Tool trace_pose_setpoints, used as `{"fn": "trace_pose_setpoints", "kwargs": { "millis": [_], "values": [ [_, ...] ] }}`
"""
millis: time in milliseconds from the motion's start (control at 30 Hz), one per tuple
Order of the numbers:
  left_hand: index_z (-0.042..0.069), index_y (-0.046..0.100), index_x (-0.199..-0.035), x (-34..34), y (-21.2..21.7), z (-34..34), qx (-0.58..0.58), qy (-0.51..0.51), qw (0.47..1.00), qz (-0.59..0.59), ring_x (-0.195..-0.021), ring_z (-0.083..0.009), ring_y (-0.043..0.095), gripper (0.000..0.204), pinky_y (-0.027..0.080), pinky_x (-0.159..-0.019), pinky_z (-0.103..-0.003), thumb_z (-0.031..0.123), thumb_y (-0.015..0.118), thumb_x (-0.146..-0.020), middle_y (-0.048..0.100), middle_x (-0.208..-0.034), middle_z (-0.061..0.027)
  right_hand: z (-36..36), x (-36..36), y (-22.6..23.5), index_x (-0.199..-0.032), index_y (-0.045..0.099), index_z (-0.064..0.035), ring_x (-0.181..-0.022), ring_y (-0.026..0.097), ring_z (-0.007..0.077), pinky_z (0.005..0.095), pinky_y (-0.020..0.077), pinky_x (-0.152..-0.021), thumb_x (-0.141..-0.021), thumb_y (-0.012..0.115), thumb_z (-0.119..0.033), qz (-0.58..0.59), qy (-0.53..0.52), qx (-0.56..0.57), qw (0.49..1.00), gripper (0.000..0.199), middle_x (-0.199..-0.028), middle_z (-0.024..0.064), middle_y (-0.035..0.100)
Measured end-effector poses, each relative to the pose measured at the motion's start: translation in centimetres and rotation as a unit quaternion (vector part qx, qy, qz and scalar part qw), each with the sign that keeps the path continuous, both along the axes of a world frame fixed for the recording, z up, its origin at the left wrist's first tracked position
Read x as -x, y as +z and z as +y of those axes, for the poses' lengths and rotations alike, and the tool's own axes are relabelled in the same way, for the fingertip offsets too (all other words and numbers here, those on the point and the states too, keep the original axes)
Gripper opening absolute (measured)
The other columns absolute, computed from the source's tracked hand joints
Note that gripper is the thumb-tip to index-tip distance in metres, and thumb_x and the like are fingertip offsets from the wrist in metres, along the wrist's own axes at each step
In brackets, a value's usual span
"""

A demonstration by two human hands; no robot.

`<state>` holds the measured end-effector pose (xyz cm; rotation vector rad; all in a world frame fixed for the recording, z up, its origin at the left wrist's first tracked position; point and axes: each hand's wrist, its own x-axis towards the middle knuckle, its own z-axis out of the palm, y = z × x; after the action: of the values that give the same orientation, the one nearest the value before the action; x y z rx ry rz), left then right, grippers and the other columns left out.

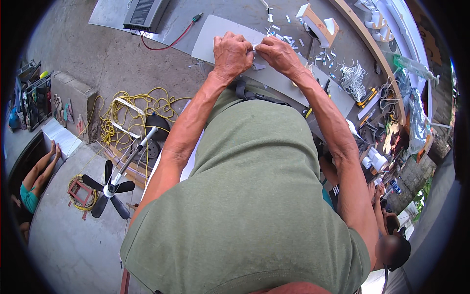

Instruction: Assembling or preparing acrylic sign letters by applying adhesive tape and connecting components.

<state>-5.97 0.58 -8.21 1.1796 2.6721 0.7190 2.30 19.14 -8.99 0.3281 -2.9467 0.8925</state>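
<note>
Both of my hands meet over a grey flat panel (215, 30) on the workbench. My left hand (232, 51) is closed, its fingers pinching a small white piece (255, 47) at the spot where the hands touch. My right hand (276, 53) is closed on the same small white piece from the other side. The piece is mostly hidden between my fingers. Several small white clips (320, 54) lie scattered on the bench just right of my hands.
A black box with a red wire (144, 12) lies at the bench's far left. An orange-and-white carton (318, 23), a white wire coil (353, 78) and tools lie to the right. Below left are yellow cable (127, 112), a fan (111, 188) and a seated person (36, 179).
</note>
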Motion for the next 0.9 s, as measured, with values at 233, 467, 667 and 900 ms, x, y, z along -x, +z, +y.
{"fn": "trace_pose_setpoints", "kwargs": {
  "millis": [233, 467, 667, 900],
  "values": [
    [0.014, 0.082, -0.083, -0.3, -0.2, 0.0, -0.028, -0.009, 0.999, 0.024, -0.096, -0.0198, 0.063, 0.01, 0.042, -0.086, -0.04, 0.022, 0.08, -0.077, 0.075, -0.092, 0.0019, 1.7, -1.1, 1.0, -0.122, 0.07, -0.0086, -0.086, 0.072, 0.0267, 0.0359, 0.0583, -0.079, -0.095, 0.062, -0.002, -0.032, -0.149, 0.193, 0.969, 0.029, -0.116, 0.0103, 0.07],
    [0.014, 0.081, -0.082, -0.2, -0.4, 0.0, -0.031, -0.014, 0.999, 0.026, -0.095, -0.0191, 0.063, 0.009, 0.042, -0.086, -0.041, 0.021, 0.08, -0.077, 0.075, -0.09, 0.0024, 2.9, -0.4, 0.7, -0.127, 0.069, -0.0126, -0.095, 0.072, 0.0297, 0.0394, 0.0585, -0.082, -0.094, 0.054, 0.005, -0.013, -0.101, 0.013, 0.995, 0.04, -0.12, 0.0108, 0.065],
    [0.014, 0.08, -0.08, -0.3, -0.2, 0.1, -0.04, -0.014, 0.999, 0.029, -0.096, -0.0193, 0.064, 0.008, 0.041, -0.088, -0.041, 0.021, 0.08, -0.076, 0.075, -0.09, 0.0024, 4.1, 1.3, 0.3, -0.12, 0.072, -0.0147, -0.104, 0.069, 0.0278, 0.0406, 0.0584, -0.084, -0.093, 0.059, -0.001, -0.08, -0.06, -0.078, 0.992, 0.032, -0.113, 0.0063, 0.064],
    [0.014, 0.08, -0.08, -0.4, -0.2, -0.1, -0.039, -0.01, 0.999, 0.037, -0.096, -0.0191, 0.064, 0.007, 0.04, -0.091, -0.041, 0.021, 0.08, -0.077, 0.074, -0.09, 0.0023, 4.6, 0.6, 1.6, -0.105, 0.075, -0.0107, -0.1, 0.07, 0.0242, 0.0357, 0.0587, -0.083, -0.09, 0.067, -0.006, 0.062, -0.041, -0.05, 0.996, 0.018, -0.108, 0.0027, 0.068]
  ]
}}
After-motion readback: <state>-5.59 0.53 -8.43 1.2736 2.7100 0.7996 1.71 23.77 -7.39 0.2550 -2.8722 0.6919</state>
